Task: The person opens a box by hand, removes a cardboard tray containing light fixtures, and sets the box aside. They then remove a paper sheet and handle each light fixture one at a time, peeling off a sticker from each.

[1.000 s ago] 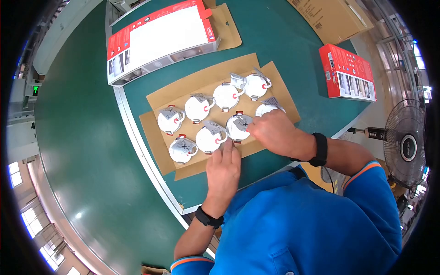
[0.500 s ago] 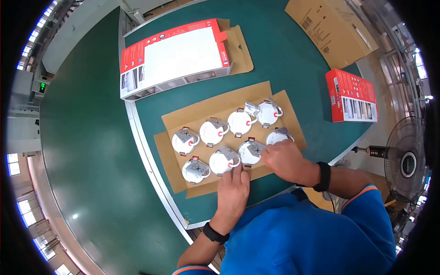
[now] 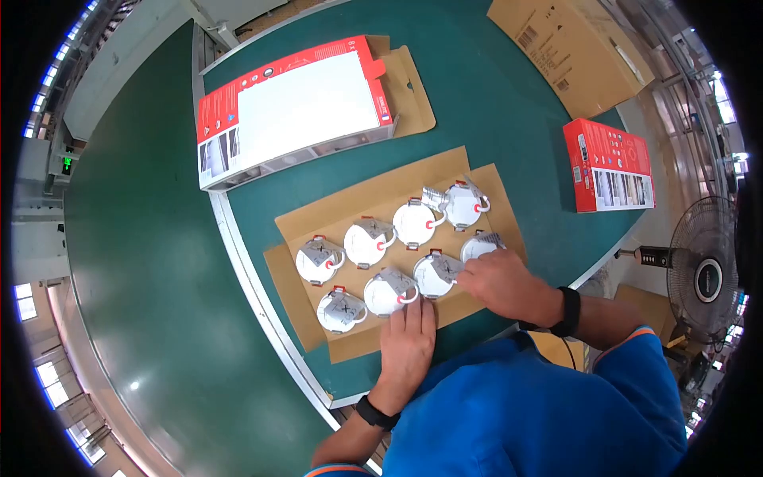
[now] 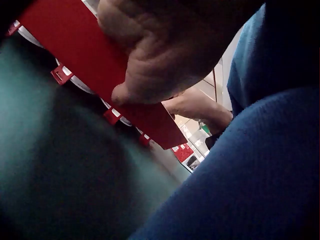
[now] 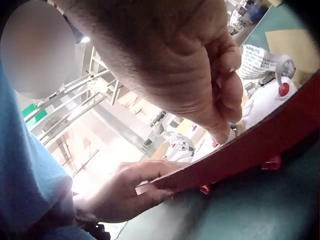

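A cardboard insert carries white round downlights in two rows, each with a cable loop and a grey label. My left hand grips its near edge, fingertips above beside a downlight. In the left wrist view the left thumb presses the red underside, where red clips poke through. My right hand is over the near row, between a downlight and the rightmost one. Seen from the right wrist, curled fingers and thumb pinch at a downlight's side; the hand hides the exact spot.
Behind the insert lies a large red and white box, its brown flap open. A smaller red box and a brown carton stand at right. A fan is beyond the right table edge.
The head view has shifted, so the insert and boxes appear lower than a second ago. Both hands keep their places; the label on the downlight left of my right hand now sits further right.
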